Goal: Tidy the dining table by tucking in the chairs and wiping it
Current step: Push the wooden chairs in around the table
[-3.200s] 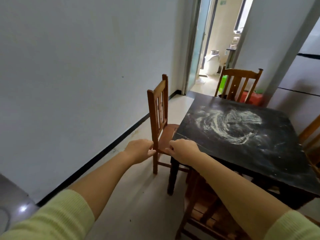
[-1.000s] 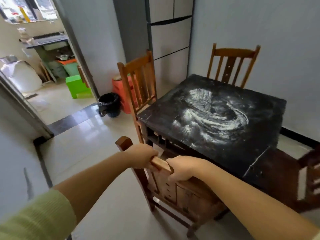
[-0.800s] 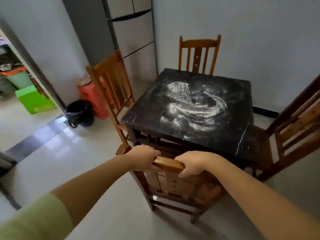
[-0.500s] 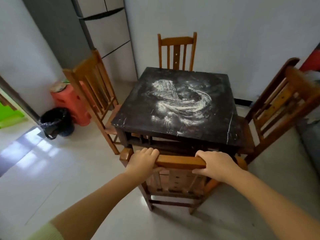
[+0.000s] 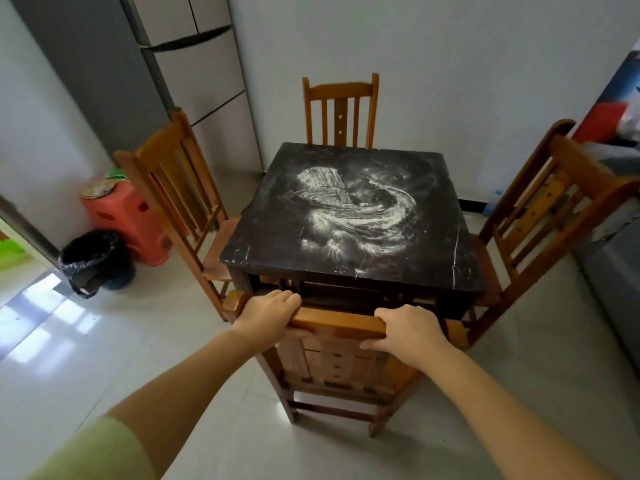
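A square black dining table (image 5: 270, 251) stands before me, its top smeared with white powder (image 5: 356, 209). A wooden chair (image 5: 341, 323) stands at the near side, its seat under the table. My left hand (image 5: 268, 311) and my right hand (image 5: 407, 329) both grip its top rail, fingers curled over it. Another chair (image 5: 173, 178) stands at the left side, angled with its seat partly out. A chair (image 5: 341, 109) at the far side sits tight against the table. The chair on the right (image 5: 554, 206) stands askew with part of its seat under the table.
A black bin (image 5: 93, 261) and a red plastic stool (image 5: 124, 216) stand on the floor at the left, by a doorway. A grey fridge (image 5: 197, 81) is at the back left. A grey sofa edge (image 5: 613, 271) lies at the right. Pale tiled floor surrounds me.
I have walked round the table holding the near chair's top rail. The chair now stands square to the near edge, its seat further under the table, and my hands sit wider apart on the rail.
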`<state>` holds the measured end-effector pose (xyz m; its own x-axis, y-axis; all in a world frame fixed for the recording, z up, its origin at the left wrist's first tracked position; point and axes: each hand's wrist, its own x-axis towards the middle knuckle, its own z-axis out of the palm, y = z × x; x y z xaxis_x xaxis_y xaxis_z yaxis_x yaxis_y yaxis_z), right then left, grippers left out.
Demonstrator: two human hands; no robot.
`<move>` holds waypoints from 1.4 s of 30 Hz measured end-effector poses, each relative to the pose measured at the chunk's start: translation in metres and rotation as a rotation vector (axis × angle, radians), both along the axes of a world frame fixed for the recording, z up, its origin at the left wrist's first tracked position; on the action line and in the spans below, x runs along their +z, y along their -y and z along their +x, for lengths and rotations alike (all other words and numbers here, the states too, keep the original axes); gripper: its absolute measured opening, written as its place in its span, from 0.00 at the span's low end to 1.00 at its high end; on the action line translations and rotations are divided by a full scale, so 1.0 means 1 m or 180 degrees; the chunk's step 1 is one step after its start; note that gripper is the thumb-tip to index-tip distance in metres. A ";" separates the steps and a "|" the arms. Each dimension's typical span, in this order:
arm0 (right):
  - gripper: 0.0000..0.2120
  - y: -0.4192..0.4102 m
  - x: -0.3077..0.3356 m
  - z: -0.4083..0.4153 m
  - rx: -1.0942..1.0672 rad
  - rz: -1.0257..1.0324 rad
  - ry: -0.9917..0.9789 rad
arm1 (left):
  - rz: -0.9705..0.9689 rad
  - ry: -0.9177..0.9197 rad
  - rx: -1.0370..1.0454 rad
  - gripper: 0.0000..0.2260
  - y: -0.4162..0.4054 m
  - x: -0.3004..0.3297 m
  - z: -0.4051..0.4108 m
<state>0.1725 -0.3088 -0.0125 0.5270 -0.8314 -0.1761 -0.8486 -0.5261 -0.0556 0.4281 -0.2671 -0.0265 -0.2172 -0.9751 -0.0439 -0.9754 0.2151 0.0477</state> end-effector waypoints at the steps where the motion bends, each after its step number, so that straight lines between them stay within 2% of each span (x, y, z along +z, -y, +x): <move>1: 0.24 -0.001 0.000 0.005 -0.0014 -0.0009 -0.0022 | 0.0014 0.0021 0.0018 0.21 0.000 0.001 0.004; 23: 0.23 0.017 0.006 -0.011 0.0079 -0.0033 -0.0093 | -0.0094 0.0020 -0.0004 0.22 0.007 -0.001 -0.015; 31: 0.24 0.009 -0.002 0.015 0.0060 -0.0115 -0.0020 | -0.0029 0.0079 -0.0088 0.24 0.011 0.001 0.015; 42: 0.24 0.008 -0.001 0.010 0.0048 -0.0064 0.0005 | 0.0080 0.0032 0.0049 0.20 0.008 0.001 0.009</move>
